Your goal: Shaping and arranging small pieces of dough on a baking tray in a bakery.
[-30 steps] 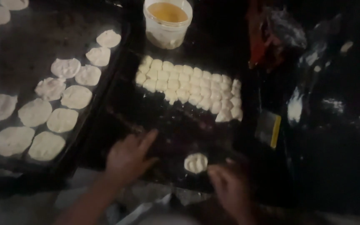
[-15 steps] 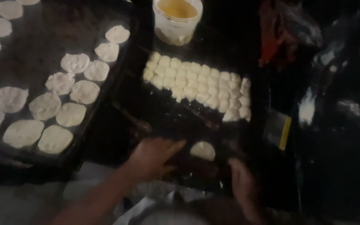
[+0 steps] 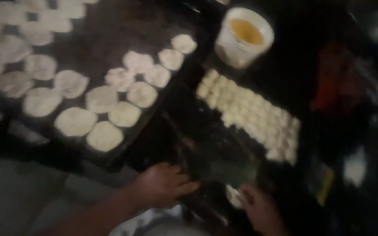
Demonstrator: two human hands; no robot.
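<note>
The picture is dark and blurred. My left hand (image 3: 165,183) rests on the near edge of a dark work board (image 3: 211,144), fingers curled loosely, nothing seen in it. My right hand (image 3: 259,207) lies just right of it, fingers against a small pale piece of dough (image 3: 234,196) on the board, partly covering it. Further back on the board sit rows of small pale dough balls (image 3: 250,111), packed close together.
A dark tray (image 3: 154,118) on the left holds several flattened dough rounds (image 3: 103,136). A white tub of yellow liquid (image 3: 243,35) stands behind the board. Dark clutter with a red thing (image 3: 329,83) lies at the right.
The view has swung so everything sits further right and lower. Both hands have drawn closer together at the board's near edge; my right hand now covers most of the dough piece.
</note>
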